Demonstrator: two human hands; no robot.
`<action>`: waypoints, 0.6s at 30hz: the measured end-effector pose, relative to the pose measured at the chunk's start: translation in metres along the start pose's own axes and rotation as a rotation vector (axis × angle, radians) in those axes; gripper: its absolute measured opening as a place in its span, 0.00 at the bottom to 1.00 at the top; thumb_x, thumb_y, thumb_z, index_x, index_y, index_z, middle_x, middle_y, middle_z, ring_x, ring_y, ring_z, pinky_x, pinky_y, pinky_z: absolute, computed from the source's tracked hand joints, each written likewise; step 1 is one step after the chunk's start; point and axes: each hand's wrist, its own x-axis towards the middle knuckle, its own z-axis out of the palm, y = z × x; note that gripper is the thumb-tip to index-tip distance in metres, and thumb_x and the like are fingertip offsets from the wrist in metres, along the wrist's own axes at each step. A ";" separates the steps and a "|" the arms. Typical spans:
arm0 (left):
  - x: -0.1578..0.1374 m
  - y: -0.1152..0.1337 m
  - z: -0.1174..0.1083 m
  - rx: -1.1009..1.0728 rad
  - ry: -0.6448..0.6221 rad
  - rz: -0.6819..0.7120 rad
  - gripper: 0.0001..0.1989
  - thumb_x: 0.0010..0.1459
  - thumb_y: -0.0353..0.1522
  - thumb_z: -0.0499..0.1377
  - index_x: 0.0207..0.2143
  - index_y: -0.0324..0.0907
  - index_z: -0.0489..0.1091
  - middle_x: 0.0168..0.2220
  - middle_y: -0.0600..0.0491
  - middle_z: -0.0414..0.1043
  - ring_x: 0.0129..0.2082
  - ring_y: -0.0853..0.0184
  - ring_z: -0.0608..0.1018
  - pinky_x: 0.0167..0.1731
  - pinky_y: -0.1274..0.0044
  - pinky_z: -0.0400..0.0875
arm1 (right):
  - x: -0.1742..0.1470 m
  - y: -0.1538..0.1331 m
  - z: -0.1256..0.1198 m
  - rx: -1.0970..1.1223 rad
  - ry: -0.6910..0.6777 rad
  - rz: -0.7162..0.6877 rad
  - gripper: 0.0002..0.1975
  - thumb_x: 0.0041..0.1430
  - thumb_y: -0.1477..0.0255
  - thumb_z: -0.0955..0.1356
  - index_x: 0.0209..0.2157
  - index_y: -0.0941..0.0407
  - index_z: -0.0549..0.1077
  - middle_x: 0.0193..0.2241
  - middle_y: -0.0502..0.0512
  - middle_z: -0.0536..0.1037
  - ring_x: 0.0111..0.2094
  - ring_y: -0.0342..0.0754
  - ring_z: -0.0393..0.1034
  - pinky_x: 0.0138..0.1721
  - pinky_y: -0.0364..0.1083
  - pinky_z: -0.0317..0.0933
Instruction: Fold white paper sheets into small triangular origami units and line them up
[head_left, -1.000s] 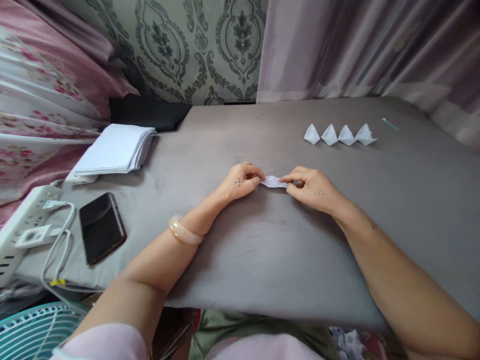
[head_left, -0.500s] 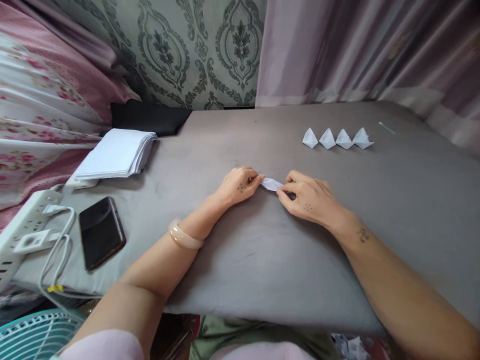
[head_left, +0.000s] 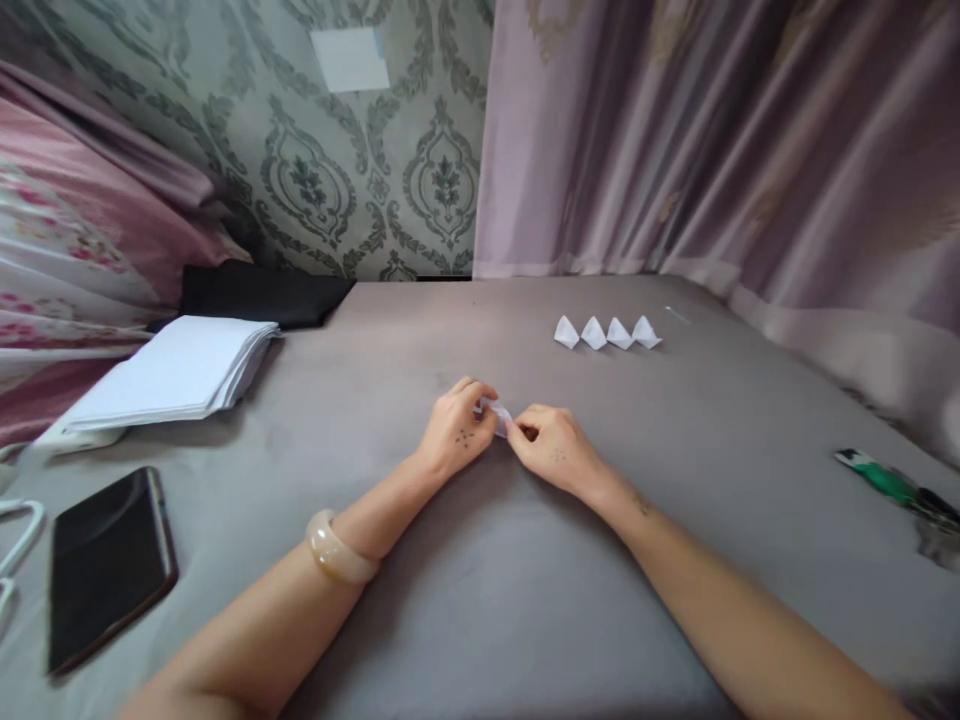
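Note:
A small piece of folded white paper (head_left: 498,417) is between my two hands, just over the grey-covered table (head_left: 480,600). My left hand (head_left: 459,425) pinches its left end, the fingers curled over it. My right hand (head_left: 553,447) grips the other end between thumb and fingers. Much of the paper is hidden behind the fingers. Beyond my right hand, several folded white paper boats (head_left: 594,334) stand side by side in a row.
To the left lie a stack of white paper (head_left: 176,370), a black phone (head_left: 111,570) and a folded black cloth (head_left: 262,295). A green-handled object (head_left: 885,480) lies at the far right. Curtains (head_left: 585,140) hang behind the table.
The view has tilted up and turned right, bringing the green-handled object into sight. My hands have come closer together, and the paper between them looks more bent and shows less.

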 end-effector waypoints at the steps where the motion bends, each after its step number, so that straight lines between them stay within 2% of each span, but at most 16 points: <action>1: 0.000 -0.001 0.001 -0.004 0.009 0.017 0.13 0.49 0.22 0.53 0.35 0.40 0.72 0.36 0.51 0.73 0.32 0.70 0.76 0.34 0.79 0.74 | -0.001 -0.002 0.001 -0.005 0.003 0.001 0.15 0.59 0.71 0.63 0.19 0.55 0.72 0.23 0.54 0.76 0.26 0.45 0.68 0.31 0.44 0.57; 5: 0.001 -0.005 0.003 -0.010 0.042 0.048 0.12 0.52 0.21 0.50 0.33 0.41 0.71 0.34 0.52 0.73 0.31 0.71 0.75 0.33 0.79 0.74 | -0.004 -0.009 0.007 0.049 -0.016 0.065 0.09 0.56 0.73 0.65 0.26 0.54 0.75 0.27 0.54 0.79 0.29 0.46 0.72 0.33 0.43 0.59; 8: 0.002 -0.007 0.003 -0.039 0.039 0.066 0.11 0.55 0.24 0.50 0.34 0.42 0.72 0.35 0.51 0.73 0.34 0.70 0.76 0.35 0.79 0.74 | -0.005 -0.012 0.007 0.059 -0.006 0.124 0.08 0.58 0.70 0.65 0.28 0.54 0.76 0.28 0.54 0.80 0.31 0.47 0.74 0.33 0.43 0.59; 12: -0.001 -0.004 0.005 -0.148 0.011 0.063 0.14 0.58 0.28 0.52 0.44 0.44 0.73 0.39 0.50 0.74 0.35 0.70 0.77 0.37 0.77 0.74 | -0.008 -0.019 0.004 -0.006 -0.010 0.108 0.15 0.63 0.66 0.62 0.26 0.53 0.74 0.24 0.53 0.79 0.25 0.45 0.71 0.28 0.43 0.54; 14: -0.003 -0.001 0.009 -0.249 0.010 -0.021 0.15 0.58 0.32 0.55 0.48 0.44 0.72 0.38 0.50 0.75 0.33 0.69 0.77 0.35 0.77 0.75 | -0.009 -0.023 0.002 -0.051 -0.017 0.075 0.15 0.63 0.69 0.61 0.26 0.53 0.74 0.25 0.53 0.79 0.25 0.45 0.70 0.27 0.43 0.52; 15: -0.003 0.001 0.010 -0.300 0.001 -0.085 0.14 0.58 0.34 0.56 0.47 0.43 0.73 0.37 0.50 0.75 0.32 0.68 0.77 0.34 0.77 0.74 | -0.010 -0.024 0.001 -0.077 -0.014 0.060 0.14 0.63 0.69 0.61 0.27 0.53 0.74 0.26 0.53 0.79 0.26 0.45 0.71 0.28 0.43 0.52; 18: -0.004 0.004 0.015 -0.417 -0.047 -0.263 0.14 0.57 0.40 0.58 0.34 0.38 0.75 0.29 0.50 0.76 0.28 0.67 0.76 0.28 0.78 0.72 | -0.012 -0.029 0.000 -0.155 0.011 0.044 0.14 0.63 0.68 0.61 0.27 0.53 0.75 0.29 0.54 0.80 0.29 0.46 0.72 0.29 0.44 0.52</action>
